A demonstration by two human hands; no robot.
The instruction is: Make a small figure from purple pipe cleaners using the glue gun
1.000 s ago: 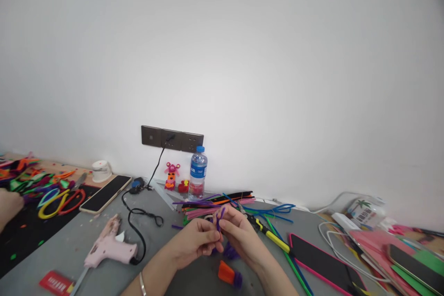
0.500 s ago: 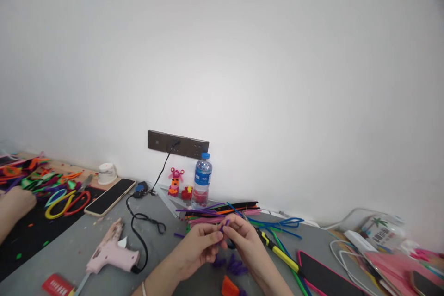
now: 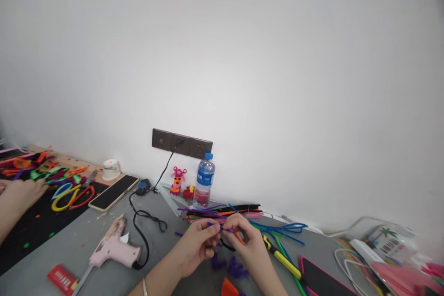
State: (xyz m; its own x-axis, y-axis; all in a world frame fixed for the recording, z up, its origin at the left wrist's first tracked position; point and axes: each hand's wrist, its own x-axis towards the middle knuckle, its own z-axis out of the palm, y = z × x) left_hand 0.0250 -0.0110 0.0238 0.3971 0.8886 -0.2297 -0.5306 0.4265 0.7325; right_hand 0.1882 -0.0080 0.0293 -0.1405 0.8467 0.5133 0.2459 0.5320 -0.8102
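My left hand (image 3: 198, 246) and my right hand (image 3: 248, 245) meet at the middle front, above the grey table. Between the fingertips of both is a short purple pipe cleaner (image 3: 222, 228), pinched from each side. Much of it is hidden by the fingers. Below the hands lie curled purple pipe cleaner pieces (image 3: 236, 268) and an orange piece (image 3: 229, 287). Just behind them spreads a bundle of coloured pipe cleaners (image 3: 239, 209). A yellow and black tool (image 3: 285, 259) lies right of my right hand.
A pink glue gun (image 3: 114, 250) with a black cord lies left, near a red box (image 3: 62, 279) and a phone (image 3: 114, 193). A water bottle (image 3: 204, 182) stands by the wall. Another person's hand (image 3: 22, 196) is at far left, near scissors (image 3: 83, 196). A pink-edged black device (image 3: 322, 277) lies right.
My fingertips have shifted on the purple pipe cleaner, which now lies more level between them. The other person's hand has moved right. The view has turned slightly.
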